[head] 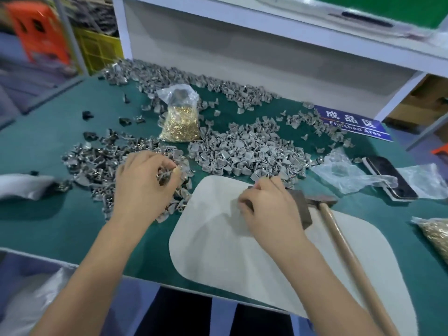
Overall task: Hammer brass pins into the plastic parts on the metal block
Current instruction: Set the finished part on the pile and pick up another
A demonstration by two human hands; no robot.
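Looking down over the green desk [60, 226], both hands were busy at once. The left hand [143, 183] sat on the near edge of the darker pile of plastic parts [97, 161], fingers curled and pinching a few small pieces between thumb and fingertips. The right hand [269, 209] was over on the pale grey mat [218, 258], fingers bent down onto the metal block [301, 207], which poked out dark from under the knuckles on the right side. Whether it was actually pinching a part or a pin on top of the block, couldn't tell, the hand covered it.

Right beside the block, touching or nearly so, lay the hammer [344, 241], head up by the block and the wooden handle running down toward the bottom right corner, nobody holding it. The open bag of brass pins [179, 122] stood further back between the two heaps, well apart from both hands, and a second bag of pins [436, 234] peeked in at the right edge. The lighter grey heap of parts [247, 151] spread just behind the mat.

Also on the desk: a blue "Finished Area" sign [354, 123] at the back right, a phone [390, 178] next to some crumpled clear plastic [344, 170].
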